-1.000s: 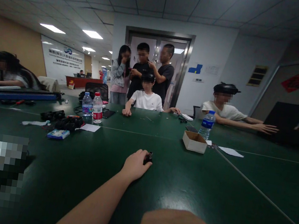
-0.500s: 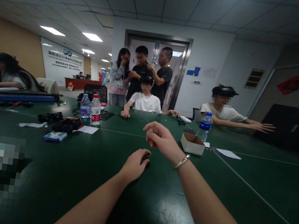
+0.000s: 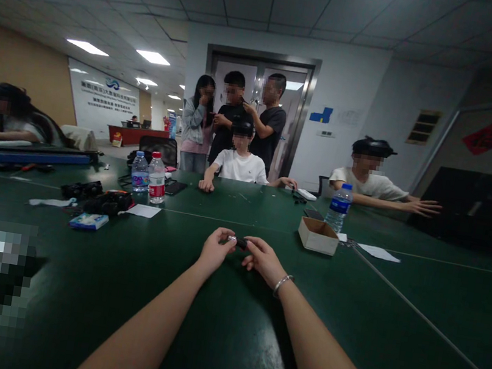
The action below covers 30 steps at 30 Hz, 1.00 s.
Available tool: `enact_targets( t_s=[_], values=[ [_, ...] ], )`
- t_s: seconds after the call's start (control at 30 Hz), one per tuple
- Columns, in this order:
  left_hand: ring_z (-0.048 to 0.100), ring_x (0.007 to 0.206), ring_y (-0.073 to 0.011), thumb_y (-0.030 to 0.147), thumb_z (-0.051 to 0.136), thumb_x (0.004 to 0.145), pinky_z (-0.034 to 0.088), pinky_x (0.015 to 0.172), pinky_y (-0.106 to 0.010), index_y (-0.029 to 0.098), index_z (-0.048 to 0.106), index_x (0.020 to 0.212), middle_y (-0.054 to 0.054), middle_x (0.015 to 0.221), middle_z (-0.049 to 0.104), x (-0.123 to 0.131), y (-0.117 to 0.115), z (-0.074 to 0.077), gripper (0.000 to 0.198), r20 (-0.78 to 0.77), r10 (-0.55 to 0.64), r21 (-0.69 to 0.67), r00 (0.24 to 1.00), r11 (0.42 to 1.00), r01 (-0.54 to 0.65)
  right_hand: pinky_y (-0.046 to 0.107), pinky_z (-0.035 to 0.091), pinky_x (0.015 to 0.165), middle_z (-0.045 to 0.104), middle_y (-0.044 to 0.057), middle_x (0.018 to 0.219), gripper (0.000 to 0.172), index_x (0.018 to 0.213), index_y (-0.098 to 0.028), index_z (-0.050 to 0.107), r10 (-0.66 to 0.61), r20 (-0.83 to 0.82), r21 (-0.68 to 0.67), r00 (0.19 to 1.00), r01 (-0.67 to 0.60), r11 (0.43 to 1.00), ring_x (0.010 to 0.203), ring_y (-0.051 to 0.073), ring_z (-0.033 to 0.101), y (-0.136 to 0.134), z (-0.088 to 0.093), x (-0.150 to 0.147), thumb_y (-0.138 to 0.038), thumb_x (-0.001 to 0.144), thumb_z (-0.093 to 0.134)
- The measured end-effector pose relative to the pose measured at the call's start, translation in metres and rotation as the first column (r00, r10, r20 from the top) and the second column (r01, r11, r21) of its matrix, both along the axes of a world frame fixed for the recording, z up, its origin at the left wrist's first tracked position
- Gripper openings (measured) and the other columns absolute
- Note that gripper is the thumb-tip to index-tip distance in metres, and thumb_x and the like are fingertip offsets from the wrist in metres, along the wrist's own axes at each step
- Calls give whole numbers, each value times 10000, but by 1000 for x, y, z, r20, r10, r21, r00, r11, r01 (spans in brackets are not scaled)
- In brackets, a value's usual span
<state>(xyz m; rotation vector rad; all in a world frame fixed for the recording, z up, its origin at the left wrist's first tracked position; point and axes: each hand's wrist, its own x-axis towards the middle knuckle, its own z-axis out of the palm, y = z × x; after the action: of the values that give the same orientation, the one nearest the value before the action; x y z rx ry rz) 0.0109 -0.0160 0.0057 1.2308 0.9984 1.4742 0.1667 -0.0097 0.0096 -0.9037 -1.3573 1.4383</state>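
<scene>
A small dark stick-like object (image 3: 241, 243) with a silvery end lies across between my two hands, just above the green table (image 3: 216, 322); its exact kind is too small to make out. My left hand (image 3: 216, 250) pinches the silvery end between thumb and fingers. From the other side, my right hand (image 3: 264, 261) grips the dark end with thumb and forefinger, its other fingers curled below. A silver bracelet (image 3: 282, 285) circles my right wrist.
An open cardboard box (image 3: 317, 239) stands right of my hands, with a blue-capped water bottle (image 3: 338, 207) behind it. To the left are two bottles, black gear (image 3: 107, 202) and a tissue packet (image 3: 89, 221). Several people sit or stand around the table.
My right hand has come down from above and closed on the dark end of the small object. My left hand has lifted it slightly, moving a little left and away from me.
</scene>
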Motion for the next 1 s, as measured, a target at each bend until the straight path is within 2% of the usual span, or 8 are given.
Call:
enact_targets(
  t_s=[0.1,0.2,0.3,0.47,0.73,0.87,1.0],
  values=[
    [598,736,-131,268,673,693,518,701,-274,161,585,958,-53,847,592,-2,-3,-2,300,-39,-84,11,996,996,84,163,453,398,607,52,781,209,984,-132,538,37,-19,-1,999,-37,999,492,99,592,-1,1,0,-248,813,576],
    [604,770,-145,276,649,714,517,702,-268,161,621,910,-65,899,604,-4,-5,-3,229,-155,-118,34,981,992,125,153,451,410,582,14,644,223,906,-108,583,50,1,26,999,-50,998,486,91,575,-1,0,1,-240,745,662],
    [616,714,-148,296,622,735,510,647,-252,146,621,872,-60,809,624,-4,-5,-3,203,-218,-81,7,973,996,85,166,477,455,565,-11,620,263,895,-111,604,25,1,67,1000,-25,997,518,96,586,0,-3,2,-214,681,717],
    [610,626,-139,330,591,753,467,550,-218,130,607,815,-46,690,625,-3,-6,-1,209,-304,-8,-24,953,1000,1,201,520,546,597,16,751,292,889,-123,609,-21,-3,85,1000,21,996,601,115,623,1,-6,2,-180,635,743],
    [612,658,-142,326,592,750,474,567,-221,148,610,838,-40,712,624,-4,-6,-2,199,-310,-39,0,950,999,41,189,524,550,612,26,747,299,920,-114,607,3,22,84,1000,-5,996,607,121,632,0,-6,3,-135,648,729],
    [613,677,-143,308,593,755,484,587,-226,137,610,858,-53,733,624,-3,-8,1,200,-286,-74,-8,955,997,75,183,535,573,610,31,740,230,928,-111,615,30,-38,10,999,-29,1000,625,124,640,-5,-1,5,-139,711,686],
    [616,700,-146,269,646,718,492,624,-244,130,585,900,-64,773,632,-4,-7,2,237,-197,-106,-30,975,994,103,184,544,584,614,31,719,235,950,-110,600,36,-84,-38,996,-40,998,632,132,648,-9,3,7,-98,726,669]
  ],
)
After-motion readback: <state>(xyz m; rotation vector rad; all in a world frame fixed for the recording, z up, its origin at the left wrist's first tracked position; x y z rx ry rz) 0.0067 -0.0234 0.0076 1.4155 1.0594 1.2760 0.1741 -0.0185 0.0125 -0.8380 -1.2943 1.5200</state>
